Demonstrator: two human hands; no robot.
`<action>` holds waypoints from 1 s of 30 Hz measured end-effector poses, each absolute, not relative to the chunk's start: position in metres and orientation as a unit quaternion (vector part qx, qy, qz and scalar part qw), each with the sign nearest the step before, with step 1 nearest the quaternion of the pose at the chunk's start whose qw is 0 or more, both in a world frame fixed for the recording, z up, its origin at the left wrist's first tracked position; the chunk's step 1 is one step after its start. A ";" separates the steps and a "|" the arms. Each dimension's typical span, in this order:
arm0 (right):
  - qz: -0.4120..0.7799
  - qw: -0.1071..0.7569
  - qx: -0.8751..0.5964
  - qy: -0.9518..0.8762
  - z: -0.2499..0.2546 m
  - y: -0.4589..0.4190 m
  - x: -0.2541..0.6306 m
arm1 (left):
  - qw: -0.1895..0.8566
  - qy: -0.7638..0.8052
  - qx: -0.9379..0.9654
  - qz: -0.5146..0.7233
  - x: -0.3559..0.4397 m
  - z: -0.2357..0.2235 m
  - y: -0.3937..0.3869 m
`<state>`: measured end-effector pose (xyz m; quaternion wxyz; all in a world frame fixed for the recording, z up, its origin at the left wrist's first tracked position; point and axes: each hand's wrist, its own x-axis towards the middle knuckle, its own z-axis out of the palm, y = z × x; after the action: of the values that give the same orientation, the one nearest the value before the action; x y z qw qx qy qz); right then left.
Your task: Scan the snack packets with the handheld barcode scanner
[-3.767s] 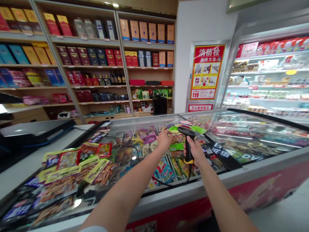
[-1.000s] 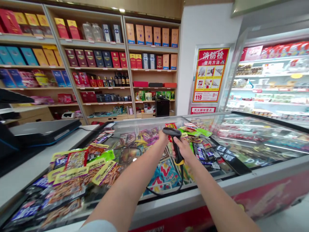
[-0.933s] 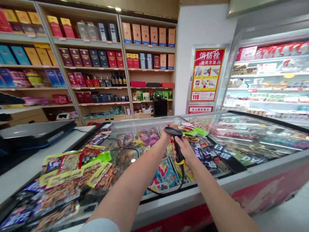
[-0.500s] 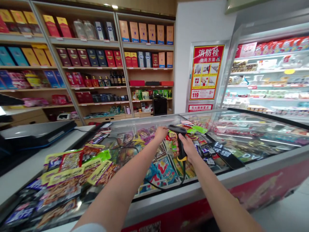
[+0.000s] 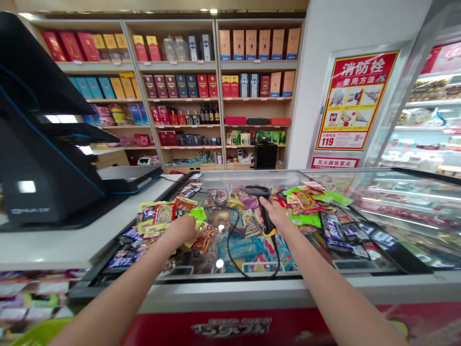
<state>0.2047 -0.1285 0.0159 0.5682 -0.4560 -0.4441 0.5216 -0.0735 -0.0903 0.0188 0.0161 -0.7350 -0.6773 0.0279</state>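
Note:
My right hand [image 5: 273, 215] is wrapped round the grip of a black and yellow barcode scanner [image 5: 267, 216]. The scanner is upright above the freezer's glass top, its head pointing left and its cable looping down. At the right edge of the left-hand pile, my left hand [image 5: 185, 229] has its fingers curled at a yellow-edged snack packet [image 5: 204, 239]; the fingertips are partly hidden. More snack packets [image 5: 154, 229] lie to its left. Right of the scanner is another heap, with a red and yellow packet [image 5: 307, 201], green packets and dark packets [image 5: 333, 228].
The chest freezer [image 5: 223, 295] stretches across in front of me. At left, a counter [image 5: 72, 247] bears a black checkout scale [image 5: 54, 144]. Shelves of boxes [image 5: 180, 86] stand behind; a red poster [image 5: 356, 101] hangs on the wall at right.
My left hand has gone from beside the scanner head to the left pile and its yellow-edged packet. My right hand still grips the scanner. The view has turned left.

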 end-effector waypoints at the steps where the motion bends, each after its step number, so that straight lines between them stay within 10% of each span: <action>1: 0.528 0.563 -0.450 -0.449 0.015 -0.124 0.197 | 0.020 -0.674 -0.738 0.031 -0.077 0.018 -0.095; 7: 0.564 0.525 -0.423 -0.477 -0.004 -0.106 0.172 | -0.065 -0.670 -0.739 -0.002 -0.073 0.015 -0.098; 18: 0.543 0.504 -0.454 -0.494 -0.010 -0.116 0.196 | -0.310 -0.545 -0.518 -0.582 -0.006 0.001 -0.010; 30: 0.490 0.437 -0.483 -0.579 -0.011 -0.120 0.192 | -0.244 -0.569 -0.503 -0.603 -0.010 -0.020 -0.002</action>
<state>0.1921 -0.1197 -0.0110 0.4375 -0.4830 -0.5792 0.4897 -0.0100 -0.0016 -0.0198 -0.2436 -0.5029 -0.5692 -0.6032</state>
